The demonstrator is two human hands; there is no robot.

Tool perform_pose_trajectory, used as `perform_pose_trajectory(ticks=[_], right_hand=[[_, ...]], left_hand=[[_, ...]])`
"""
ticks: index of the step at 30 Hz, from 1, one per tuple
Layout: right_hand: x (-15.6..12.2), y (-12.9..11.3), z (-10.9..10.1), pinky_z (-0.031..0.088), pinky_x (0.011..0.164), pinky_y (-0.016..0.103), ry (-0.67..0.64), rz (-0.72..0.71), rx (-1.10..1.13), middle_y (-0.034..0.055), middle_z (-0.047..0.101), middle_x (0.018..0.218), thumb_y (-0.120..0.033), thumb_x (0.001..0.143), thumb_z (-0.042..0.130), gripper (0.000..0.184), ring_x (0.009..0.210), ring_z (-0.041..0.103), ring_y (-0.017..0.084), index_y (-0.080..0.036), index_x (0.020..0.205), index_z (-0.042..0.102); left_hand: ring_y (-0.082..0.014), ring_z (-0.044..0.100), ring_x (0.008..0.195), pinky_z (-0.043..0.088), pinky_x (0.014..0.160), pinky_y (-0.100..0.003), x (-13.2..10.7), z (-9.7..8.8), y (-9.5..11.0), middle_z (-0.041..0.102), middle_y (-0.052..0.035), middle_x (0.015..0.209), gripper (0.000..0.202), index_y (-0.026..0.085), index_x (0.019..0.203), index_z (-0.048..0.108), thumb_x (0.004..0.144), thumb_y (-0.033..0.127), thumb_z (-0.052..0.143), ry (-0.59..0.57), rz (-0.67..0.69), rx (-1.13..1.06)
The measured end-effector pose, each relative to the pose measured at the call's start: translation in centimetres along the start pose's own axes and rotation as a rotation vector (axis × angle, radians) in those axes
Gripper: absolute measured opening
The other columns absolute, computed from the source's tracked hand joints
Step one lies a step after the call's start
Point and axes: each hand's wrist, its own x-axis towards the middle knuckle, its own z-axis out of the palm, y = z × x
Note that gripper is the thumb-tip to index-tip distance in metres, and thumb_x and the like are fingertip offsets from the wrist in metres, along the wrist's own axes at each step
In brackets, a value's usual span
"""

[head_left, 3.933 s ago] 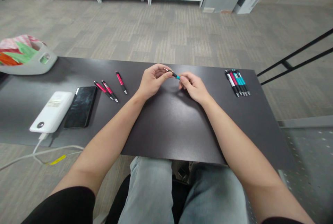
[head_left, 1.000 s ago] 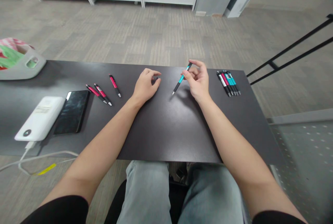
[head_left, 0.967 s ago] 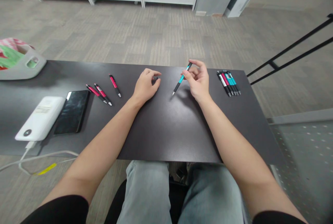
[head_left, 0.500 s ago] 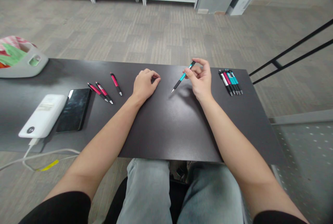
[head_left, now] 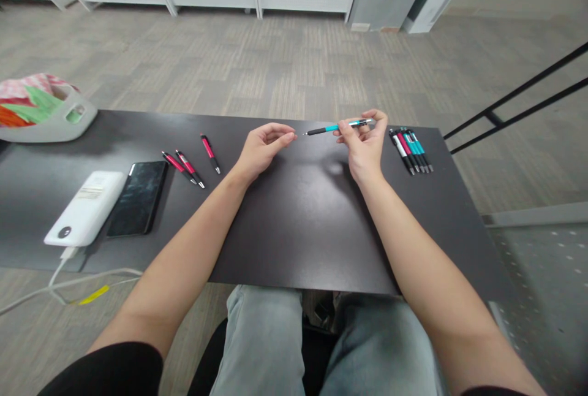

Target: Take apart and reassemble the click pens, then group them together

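My right hand (head_left: 365, 144) pinches a teal and black pen (head_left: 335, 129) near its rear end and holds it level above the black table (head_left: 294, 224), tip pointing left. My left hand (head_left: 261, 148) hovers just left of the tip, fingers curled together with thumb against fingertips; I see nothing in it. Several pens in white, pink and teal (head_left: 411, 149) lie side by side just right of my right hand. Three pink pens (head_left: 190, 163) lie to the left of my left hand.
A black phone (head_left: 138, 197) and a white power bank (head_left: 85, 207) with a cable lie at the left. A grey basket with colourful cloth (head_left: 43, 111) stands at the far left corner. Black rails (head_left: 514, 108) run past the table's right side.
My right hand has turned the teal pen from slanting tip-down to level and moved slightly right. My left hand has lifted a little off the table towards the pen tip.
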Motion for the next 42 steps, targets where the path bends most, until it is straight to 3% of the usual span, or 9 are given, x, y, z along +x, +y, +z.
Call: perform_pose_trajectory(ticks=[11, 16, 19, 23, 26, 29, 34, 38, 42], right_hand=[[-0.4, -1.1, 1.0, 0.070, 0.071, 0.038, -0.030, 0.032, 0.049, -0.0008, 0.078, 0.102, -0.098, 0.076, 0.098, 0.087, 0.091, 0.087, 0.024, -0.035, 0.110, 0.049], [-0.6, -1.4, 0.8, 0.069, 0.069, 0.035, -0.128, 0.022, 0.027, -0.0010, 0.077, 0.098, -0.090, 0.082, 0.100, 0.078, 0.091, 0.086, 0.023, -0.034, 0.107, 0.053], [-0.9, -2.1, 0.5, 0.063, 0.066, 0.034, -0.145, 0.027, -0.074, -0.0005, 0.077, 0.094, -0.092, 0.081, 0.100, 0.073, 0.082, 0.080, 0.022, -0.032, 0.105, 0.063], [-1.1, -3.0, 0.2, 0.057, 0.071, 0.038, -0.178, -0.007, -0.246, 0.0014, 0.075, 0.086, -0.092, 0.089, 0.093, 0.065, 0.078, 0.069, 0.022, -0.029, 0.093, 0.077], [-1.2, -3.0, -0.1, 0.057, 0.077, 0.041, -0.232, -0.021, -0.291, 0.0019, 0.077, 0.089, -0.088, 0.088, 0.096, 0.061, 0.080, 0.066, 0.024, -0.029, 0.095, 0.082], [-1.1, -2.9, -0.4, 0.060, 0.084, 0.044, -0.270, -0.043, -0.321, 0.0036, 0.082, 0.096, -0.082, 0.089, 0.098, 0.054, 0.087, 0.068, 0.027, -0.031, 0.097, 0.085], [-1.0, -2.9, -0.6, 0.059, 0.084, 0.044, -0.330, -0.039, -0.417, 0.0046, 0.078, 0.087, -0.078, 0.104, 0.086, 0.050, 0.085, 0.068, 0.027, -0.030, 0.091, 0.084], [-1.1, -3.2, -0.7, 0.053, 0.076, 0.039, -0.365, -0.010, -0.400, -0.0005, 0.070, 0.079, -0.079, 0.095, 0.095, 0.051, 0.074, 0.059, 0.023, -0.030, 0.100, 0.082], [-1.2, -3.6, -0.7, 0.049, 0.075, 0.040, -0.422, -0.007, -0.460, 0.0012, 0.065, 0.073, -0.087, 0.106, 0.075, 0.061, 0.073, 0.060, 0.023, -0.029, 0.090, 0.081]], left_hand=[[-0.0291, 0.087, 0.110, 0.068, 0.107, -0.044, -0.2, 0.6, 0.2, 0.093, -0.0121, 0.111, 0.072, 0.022, 0.102, 0.087, 0.069, 0.082, 0.111, -0.014, -0.013, -0.024], [-0.0287, 0.086, 0.106, 0.068, 0.104, -0.044, -0.1, 0.6, 0.1, 0.091, -0.0101, 0.106, 0.071, 0.023, 0.101, 0.087, 0.069, 0.082, 0.111, 0.005, -0.015, 0.007], [-0.0272, 0.084, 0.103, 0.067, 0.100, -0.042, 0.1, 0.4, -0.1, 0.089, -0.0106, 0.105, 0.070, 0.022, 0.103, 0.087, 0.073, 0.081, 0.109, 0.018, 0.014, 0.036], [-0.0261, 0.083, 0.099, 0.067, 0.099, -0.043, 0.2, 0.2, -0.2, 0.089, -0.0104, 0.104, 0.070, 0.022, 0.104, 0.088, 0.073, 0.082, 0.108, 0.007, 0.045, 0.045], [-0.0265, 0.083, 0.100, 0.068, 0.100, -0.043, 0.1, 0.2, -0.1, 0.090, -0.0101, 0.105, 0.066, 0.022, 0.103, 0.088, 0.076, 0.079, 0.108, 0.010, 0.049, 0.059], [-0.0274, 0.085, 0.103, 0.069, 0.102, -0.044, 0.1, 0.3, 0.1, 0.090, -0.0102, 0.106, 0.061, 0.023, 0.102, 0.088, 0.079, 0.076, 0.108, 0.017, 0.036, 0.082], [-0.0284, 0.086, 0.103, 0.069, 0.102, -0.044, 0.0, 0.3, 0.1, 0.092, -0.0098, 0.106, 0.061, 0.023, 0.100, 0.088, 0.077, 0.076, 0.109, 0.009, 0.037, 0.102], [-0.0282, 0.086, 0.102, 0.068, 0.100, -0.043, 0.0, 0.1, -0.1, 0.093, -0.0090, 0.106, 0.047, 0.023, 0.101, 0.090, 0.085, 0.064, 0.106, 0.017, 0.059, 0.136], [-0.0263, 0.086, 0.099, 0.066, 0.094, -0.040, -0.1, 0.0, -0.1, 0.094, -0.0082, 0.106, 0.025, 0.024, 0.105, 0.093, 0.092, 0.045, 0.097, 0.020, 0.109, 0.209]])
